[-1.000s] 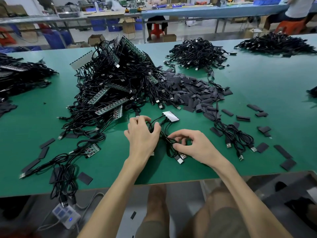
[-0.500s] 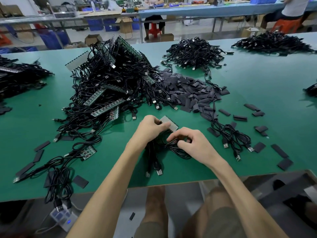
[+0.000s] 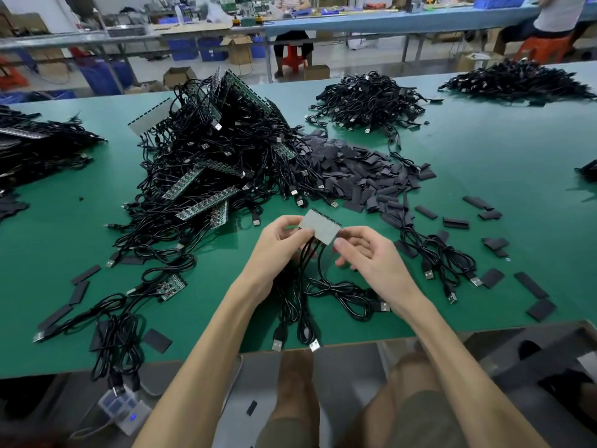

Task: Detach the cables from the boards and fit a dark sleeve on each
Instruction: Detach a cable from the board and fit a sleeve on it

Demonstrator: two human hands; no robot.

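- Now pinched in left grip (image 3: 281, 237), centre frame, above green counter (image 3: 64, 221): small grey rectangular board (image 3: 319, 225) trailing thin black cables (image 3: 289, 305).
- Right grip (image 3: 365, 253) loosely curled just beside board's lower right corner; holding or not, cannot tell.
- Risk of torn wires if yanked by cord, not at joint.
- Likely snagging among looped cords below; possible slipping of silver-tipped plugs (image 3: 277, 344) off counter's near edge.

Both bare forearms reach forward and converge, hands raised close together. The left hand (image 3: 279, 242) is curled, thumb and fingers pinching the left corner of a board (image 3: 319, 226). The right hand (image 3: 368, 257) faces it, palm turned inward, fingers loosely bent. Its index tip is at the board's right corner, and its thumb sits apart below.
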